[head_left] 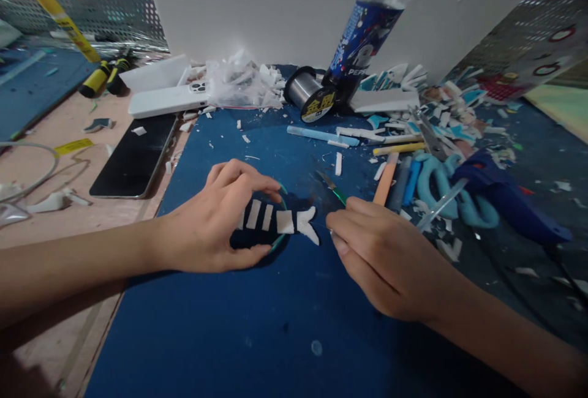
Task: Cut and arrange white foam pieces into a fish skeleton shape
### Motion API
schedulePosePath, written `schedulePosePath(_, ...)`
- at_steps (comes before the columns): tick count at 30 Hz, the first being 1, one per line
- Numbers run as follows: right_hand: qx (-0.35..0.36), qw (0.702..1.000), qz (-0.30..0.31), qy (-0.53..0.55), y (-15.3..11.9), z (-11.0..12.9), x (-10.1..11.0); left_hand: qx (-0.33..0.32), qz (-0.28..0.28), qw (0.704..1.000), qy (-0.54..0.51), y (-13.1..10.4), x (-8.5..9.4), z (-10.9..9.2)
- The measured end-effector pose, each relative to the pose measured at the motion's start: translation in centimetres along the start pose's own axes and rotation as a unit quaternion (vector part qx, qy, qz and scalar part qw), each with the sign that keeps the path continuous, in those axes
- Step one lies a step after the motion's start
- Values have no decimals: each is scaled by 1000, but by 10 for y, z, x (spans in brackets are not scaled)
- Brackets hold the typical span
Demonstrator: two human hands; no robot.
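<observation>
My left hand (215, 214) lies with fingers and thumb curved around a thin teal ring (282, 237), gripping it from both sides. Within and beside the ring, white flat strips (253, 214) and a squarish white piece (285, 222) lie in a row, leading to a white fish-tail piece (307, 224). Part of the row is hidden under my palm. To the right, my right hand (381, 251) is closed in a pinch on a fine thread (323, 225), which runs faintly towards the tail. A green-handled craft knife (333, 187) lies just beyond these fingers.
Behind stand a spool of line (310, 95) and a Pepsi bottle (362, 43). Foam scraps (459, 116), blue-handled scissors (436, 183) and a dark blue glue gun (509, 196) crowd the right. A phone (135, 156) lies left of the blue mat (220, 337).
</observation>
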State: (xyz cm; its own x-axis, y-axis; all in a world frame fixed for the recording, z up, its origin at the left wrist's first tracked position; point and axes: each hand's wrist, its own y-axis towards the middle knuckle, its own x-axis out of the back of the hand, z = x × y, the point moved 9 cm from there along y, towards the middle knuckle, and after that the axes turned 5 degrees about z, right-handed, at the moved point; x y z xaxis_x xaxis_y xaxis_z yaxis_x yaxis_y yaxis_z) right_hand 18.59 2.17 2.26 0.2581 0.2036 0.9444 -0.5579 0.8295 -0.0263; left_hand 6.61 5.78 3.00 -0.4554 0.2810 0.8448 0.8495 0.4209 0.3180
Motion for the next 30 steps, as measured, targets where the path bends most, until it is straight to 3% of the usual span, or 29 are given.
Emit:
schedulePosePath(20,-22,994,-3,-108,2,0,-3,1,4,1000,6,0,-1,1)
schedulePosePath(30,-50,971,23,-231,0,6,-1,0,9,1000,9,0,-2,1)
